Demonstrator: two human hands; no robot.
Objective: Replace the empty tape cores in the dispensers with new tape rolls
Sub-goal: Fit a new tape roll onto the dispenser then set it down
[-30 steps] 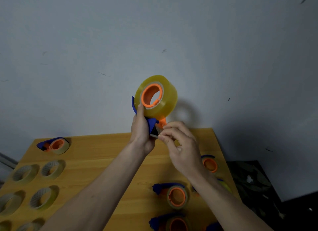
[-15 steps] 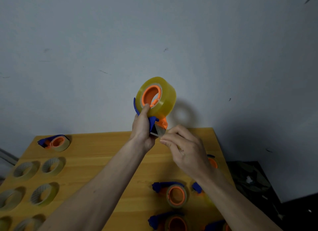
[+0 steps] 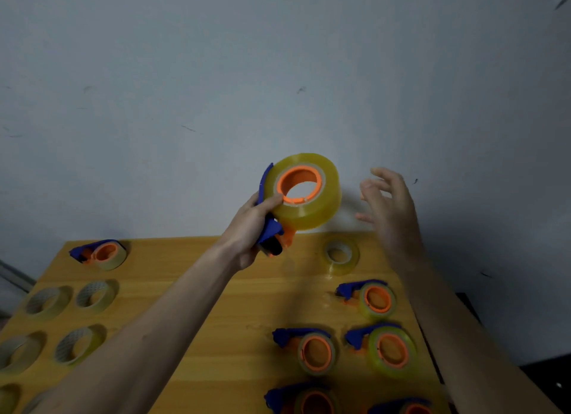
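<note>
The left hand [image 3: 251, 225] is holding a dispenser [image 3: 272, 228] above the table [image 3: 197, 290], its roll [image 3: 304, 191] sitting uppermost. The right hand [image 3: 387, 209] is hovering just right of the roll, apart from it. Cores [image 3: 71, 318] are lying along the table's left side, behind them another dispenser [image 3: 99, 254]. More dispensers [image 3: 343, 342] are lying at the right, with what is probably a loose roll [image 3: 340, 256] behind them.

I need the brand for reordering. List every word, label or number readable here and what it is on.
None: no readable text in this view.
Tape roll in the dispenser held by the left hand: no print shows.
Dispensers on the table: plain blue and orange.
Empty cores: dotted pattern only.
</note>
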